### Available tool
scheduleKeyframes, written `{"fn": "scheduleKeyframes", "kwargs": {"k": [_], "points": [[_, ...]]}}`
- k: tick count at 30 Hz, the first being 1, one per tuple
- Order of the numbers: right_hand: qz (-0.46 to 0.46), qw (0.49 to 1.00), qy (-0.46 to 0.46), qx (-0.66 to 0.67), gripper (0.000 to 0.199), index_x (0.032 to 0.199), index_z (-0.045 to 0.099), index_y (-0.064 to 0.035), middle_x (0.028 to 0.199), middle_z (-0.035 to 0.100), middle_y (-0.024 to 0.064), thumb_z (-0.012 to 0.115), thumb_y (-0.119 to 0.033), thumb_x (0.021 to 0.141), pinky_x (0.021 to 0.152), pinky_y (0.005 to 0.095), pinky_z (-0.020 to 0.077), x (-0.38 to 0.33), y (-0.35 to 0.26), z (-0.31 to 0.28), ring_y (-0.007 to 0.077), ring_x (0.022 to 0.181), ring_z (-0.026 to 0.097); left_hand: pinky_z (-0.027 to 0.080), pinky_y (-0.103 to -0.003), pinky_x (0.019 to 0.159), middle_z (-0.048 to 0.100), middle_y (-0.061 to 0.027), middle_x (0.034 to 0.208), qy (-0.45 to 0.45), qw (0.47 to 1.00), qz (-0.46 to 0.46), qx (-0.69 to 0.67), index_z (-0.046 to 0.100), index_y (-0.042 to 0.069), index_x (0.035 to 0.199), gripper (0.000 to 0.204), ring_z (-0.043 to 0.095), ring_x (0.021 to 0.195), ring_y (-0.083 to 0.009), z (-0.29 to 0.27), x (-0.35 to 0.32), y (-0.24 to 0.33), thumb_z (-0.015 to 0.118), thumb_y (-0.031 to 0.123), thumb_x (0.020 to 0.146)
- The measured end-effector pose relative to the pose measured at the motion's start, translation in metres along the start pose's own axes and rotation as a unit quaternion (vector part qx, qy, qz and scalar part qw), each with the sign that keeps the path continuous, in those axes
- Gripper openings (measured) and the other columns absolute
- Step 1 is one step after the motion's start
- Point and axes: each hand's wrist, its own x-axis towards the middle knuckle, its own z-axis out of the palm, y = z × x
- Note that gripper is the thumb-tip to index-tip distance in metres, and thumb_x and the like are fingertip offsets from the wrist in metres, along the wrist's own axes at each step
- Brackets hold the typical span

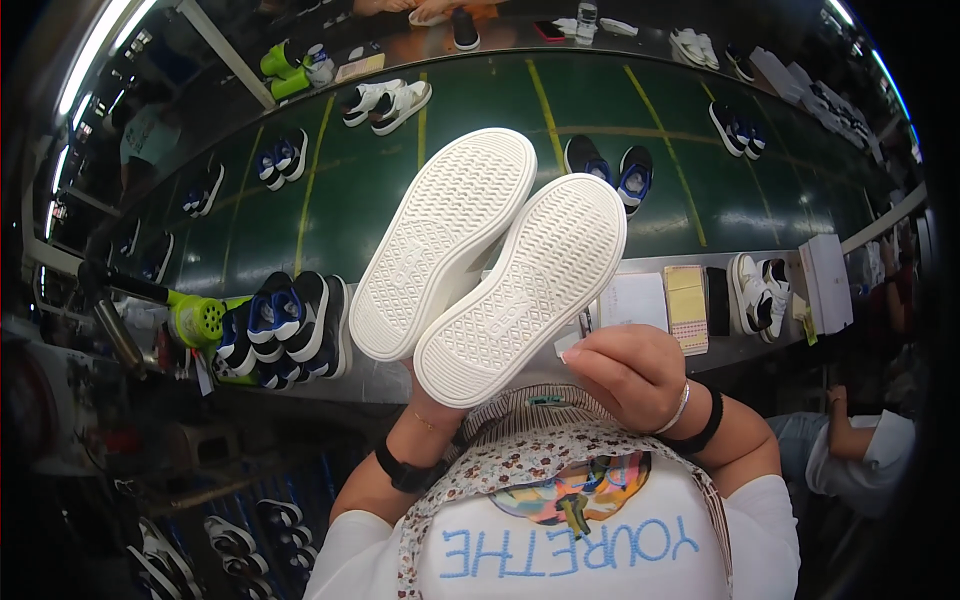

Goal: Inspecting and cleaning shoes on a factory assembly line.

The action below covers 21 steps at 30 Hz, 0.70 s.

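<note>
Two white shoes are held side by side with their patterned white soles facing me: the left shoe (443,235) and the right shoe (525,285). My left hand (432,408) is mostly hidden beneath their heels and grips them from below. My right hand (630,370) is curled at the lower right of the right shoe, its fingertips touching a small white tag (568,345) by the heel.
A green conveyor belt (400,190) runs across, carrying pairs of shoes: white ones (385,103), dark blue ones (610,165), navy ones (738,130). Dark blue shoes (285,325) pile at left beside a green tool (195,320). A white pair (758,292), notepads and a box sit right. Another person (860,450) is at right.
</note>
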Motion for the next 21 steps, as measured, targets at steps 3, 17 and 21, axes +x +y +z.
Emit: {"fn": "scheduleKeyframes", "kwargs": {"k": [3, 17, 21], "points": [[-0.027, 0.999, 0.023, -0.037, 0.026, 0.089, 0.062, 0.0029, 0.079, 0.058, 0.0084, 0.062, -0.003, 0.064, 0.052, 0.0267, 0.0499, 0.001, 0.007, 0.001, 0.0183, 0.066, 0.06, 0.039, -0.039, 0.099, 0.041, -0.0154, 0.131, 0.066, 0.925, 0.012, 0.374, 0.032, 0.006, 0.132, 0.061, 0.042, 0.12, -0.0279, 0.014, -0.002, 0.002, 0.046, 0.045, 0.087], [-0.221, 0.971, 0.007, -0.088, 0.022, 0.087, 0.063, -0.0015, 0.084, 0.055, 0.0023, 0.06, -0.009, 0.067, 0.066, 0.0249, 0.0526, 0.038, 0.034, 0.019, 0.0138, 0.077, 0.06, 0.008, -0.059, 0.106, 0.019, -0.0163, 0.143, 0.034, 0.911, -0.057, -0.407, 0.017, 0.01, 0.139, 0.058, 0.018, 0.132, -0.0346, 0.033, -0.008, 0.012, 0.023, 0.046, 0.093], [-0.241, 0.966, -0.002, -0.095, 0.02, 0.087, 0.062, -0.0021, 0.084, 0.055, 0.002, 0.06, -0.01, 0.068, 0.066, 0.0244, 0.0521, 0.043, 0.039, 0.019, 0.0132, 0.077, 0.059, 0.01, -0.06, 0.105, 0.019, -0.0164, 0.143, 0.022, 0.918, -0.068, -0.391, 0.017, 0.012, 0.139, 0.059, 0.019, 0.131, -0.0353, 0.03, -0.008, 0.011, 0.024, 0.048, 0.092]]}}
